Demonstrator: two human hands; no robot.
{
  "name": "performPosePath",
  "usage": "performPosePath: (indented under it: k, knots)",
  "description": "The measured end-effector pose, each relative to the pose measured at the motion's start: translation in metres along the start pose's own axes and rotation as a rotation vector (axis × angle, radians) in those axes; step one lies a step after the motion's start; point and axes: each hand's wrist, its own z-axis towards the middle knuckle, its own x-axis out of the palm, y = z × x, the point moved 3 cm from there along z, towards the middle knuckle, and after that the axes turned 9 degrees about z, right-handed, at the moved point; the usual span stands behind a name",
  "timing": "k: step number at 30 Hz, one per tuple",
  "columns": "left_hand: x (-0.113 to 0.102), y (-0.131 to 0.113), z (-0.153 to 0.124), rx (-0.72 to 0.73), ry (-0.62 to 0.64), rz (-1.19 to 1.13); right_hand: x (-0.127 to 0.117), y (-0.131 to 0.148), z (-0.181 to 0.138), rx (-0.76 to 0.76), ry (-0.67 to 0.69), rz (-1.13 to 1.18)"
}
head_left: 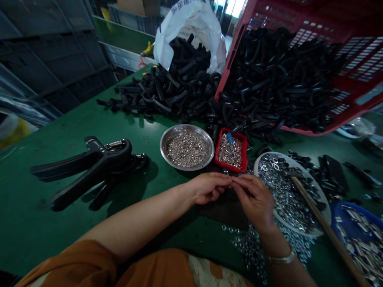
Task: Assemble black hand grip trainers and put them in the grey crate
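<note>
My left hand (212,187) and my right hand (253,197) meet at the fingertips, both pinched closed. Whatever sits between the fingers is too small or hidden to name. Just beyond them stand a steel bowl (164,148) of small metal parts and a red tray (245,153) of rivet-like pieces with a blue-handled tool (230,138). Beneath the hands lies a dark flat plate (223,213). To my right hand's side is a white dish (324,199) heaped with metal washers and rings, with a wooden-handled hammer (311,205) resting across it.
Black spring hand grips (92,163) lie on the green table (24,171) at left. A white sack (164,38) spills black plastic handles (179,87). A red crate (229,75), tipped over, holds more. Loose washers (251,247) and a blue dish (338,217) of metal pins are at right.
</note>
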Motion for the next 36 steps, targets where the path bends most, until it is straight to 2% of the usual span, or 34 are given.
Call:
performPosePath:
  k: [4, 7, 10, 13, 15, 18, 21, 26, 32, 36]
  knots:
    - [-0.002, 0.003, 0.001, 0.054, -0.009, 0.175, -0.006, -0.001, 0.002, 0.090, 0.077, 0.116]
    - [-0.004, -0.001, 0.001, 0.170, -0.073, 0.429, -0.006, -0.001, -0.001, 0.125, 0.018, 0.086]
    - [-0.007, -0.014, -0.003, 0.416, -0.232, 0.804, -0.002, -0.005, -0.011, 0.194, -0.068, 0.026]
    - [-0.009, -0.025, -0.008, 0.674, -0.451, 1.253, 0.008, -0.010, -0.022, 0.143, 0.008, -0.090]
    - [-0.009, -0.025, -0.010, 0.735, -0.558, 1.551, 0.013, -0.013, -0.027, 0.069, 0.053, -0.186]
    - [-0.008, -0.018, -0.009, 0.722, -0.616, 1.865, 0.016, -0.017, -0.031, 0.027, 0.064, -0.286]
    - [-0.009, -0.014, -0.008, 0.710, -0.606, 1.953, 0.016, -0.018, -0.031, 0.034, 0.087, -0.327]
    - [-0.013, -0.015, -0.008, 0.714, -0.561, 1.912, 0.014, -0.016, -0.028, 0.052, 0.086, -0.314]
    - [-0.012, -0.016, -0.010, 0.728, -0.585, 1.933, 0.011, -0.018, -0.023, 0.089, 0.128, -0.313]
    - [-0.011, -0.015, -0.010, 0.715, -0.606, 1.962, 0.014, -0.017, -0.025, 0.016, 0.145, -0.366]
